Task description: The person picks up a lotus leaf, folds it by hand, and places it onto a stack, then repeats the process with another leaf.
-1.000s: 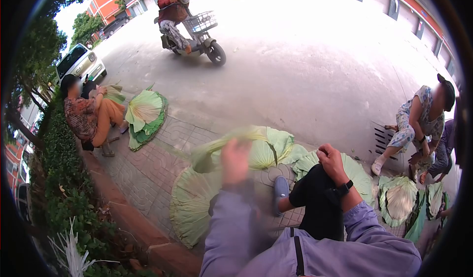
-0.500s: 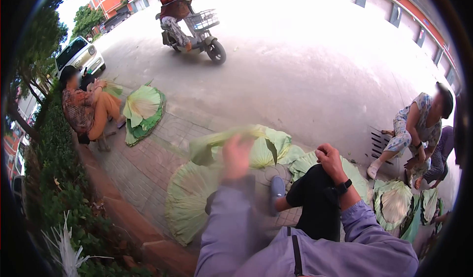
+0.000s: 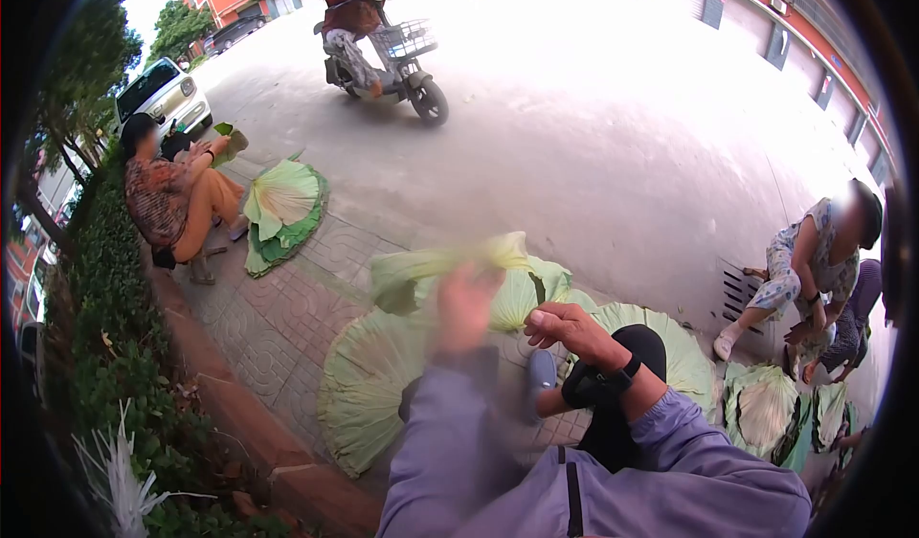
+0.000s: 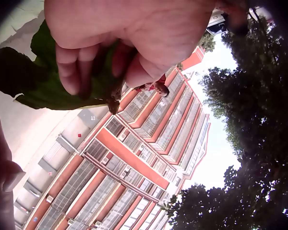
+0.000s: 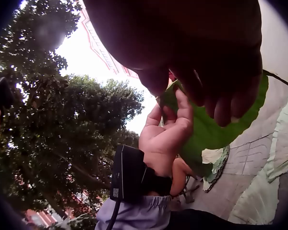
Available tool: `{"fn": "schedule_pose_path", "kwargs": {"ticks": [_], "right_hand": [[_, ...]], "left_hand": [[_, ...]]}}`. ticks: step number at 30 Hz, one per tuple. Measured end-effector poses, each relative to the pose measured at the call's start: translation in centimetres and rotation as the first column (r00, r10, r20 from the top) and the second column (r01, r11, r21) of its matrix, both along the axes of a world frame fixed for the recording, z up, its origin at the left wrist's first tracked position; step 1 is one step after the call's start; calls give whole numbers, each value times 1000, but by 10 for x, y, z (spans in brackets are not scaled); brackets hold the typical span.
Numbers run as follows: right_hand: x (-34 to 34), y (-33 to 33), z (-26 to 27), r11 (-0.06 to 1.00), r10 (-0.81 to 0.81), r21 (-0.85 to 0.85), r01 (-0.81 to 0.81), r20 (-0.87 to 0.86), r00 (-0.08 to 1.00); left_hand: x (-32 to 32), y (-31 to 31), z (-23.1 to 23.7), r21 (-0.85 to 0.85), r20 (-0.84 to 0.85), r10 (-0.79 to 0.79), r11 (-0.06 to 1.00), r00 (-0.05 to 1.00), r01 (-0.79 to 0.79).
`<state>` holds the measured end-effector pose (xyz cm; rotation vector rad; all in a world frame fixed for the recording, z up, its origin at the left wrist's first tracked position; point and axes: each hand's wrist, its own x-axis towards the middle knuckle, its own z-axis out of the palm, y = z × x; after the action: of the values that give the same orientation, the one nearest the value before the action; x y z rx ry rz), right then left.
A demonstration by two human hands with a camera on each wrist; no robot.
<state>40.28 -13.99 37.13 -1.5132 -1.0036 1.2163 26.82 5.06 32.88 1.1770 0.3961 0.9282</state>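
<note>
My left hand (image 3: 464, 306), blurred in the head view, pinches a large green lotus leaf (image 3: 400, 284) by its edge. The left wrist view shows fingers and thumb curled on the dark green leaf (image 4: 48, 79). Just to the right, my right hand (image 3: 572, 332) is raised over the knee, fingers loosely bent. In the right wrist view that hand (image 5: 206, 57) overlaps the held leaf (image 5: 230, 122), with nothing seen in its grip. Below lie a wide pale leaf (image 3: 369, 385) on the paving and another leaf stack (image 3: 670, 347) beyond the right knee.
One person (image 3: 172, 198) sits at left beside a leaf stack (image 3: 287, 212); another (image 3: 814, 260) bends at right near more leaves (image 3: 766, 404). A rider on a scooter (image 3: 383, 59) is on the road ahead. A brick kerb (image 3: 230, 423) and hedge run along the left.
My right hand has come off the right knee and moved left toward my left hand. The left hand stays by the held leaf. The seated person at left has lifted a leaf.
</note>
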Motion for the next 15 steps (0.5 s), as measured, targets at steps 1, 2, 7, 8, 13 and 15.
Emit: {"fn": "schedule_pose_path", "kwargs": {"ticks": [1, 2, 7, 8, 13, 15], "right_hand": [[-3, 4, -2, 1000, 5, 10, -5, -44, 999], [-5, 7, -5, 1000, 11, 20, -9, -87, 996], [-7, 18, -8, 998, 7, 54, 9, -272, 962], [-6, 19, -7, 998, 1, 62, 19, -316, 949], [1, 27, -13, 994, -40, 67, 84, -501, 864], [1, 28, -13, 993, -62, 51, 110, -565, 823]], "left_hand": [[-1, 0, -1, -59, 53, -28, 998, 998, 31], [0, -2, -3, -167, 179, -59, 982, 982, 89], [3, -4, -8, -469, 444, -90, 825, 891, 317], [3, -7, -4, -463, 434, -105, 826, 895, 321], [8, -17, 5, -491, 411, -132, 802, 902, 341], [11, -17, 2, -485, 429, -166, 787, 888, 382]]}}
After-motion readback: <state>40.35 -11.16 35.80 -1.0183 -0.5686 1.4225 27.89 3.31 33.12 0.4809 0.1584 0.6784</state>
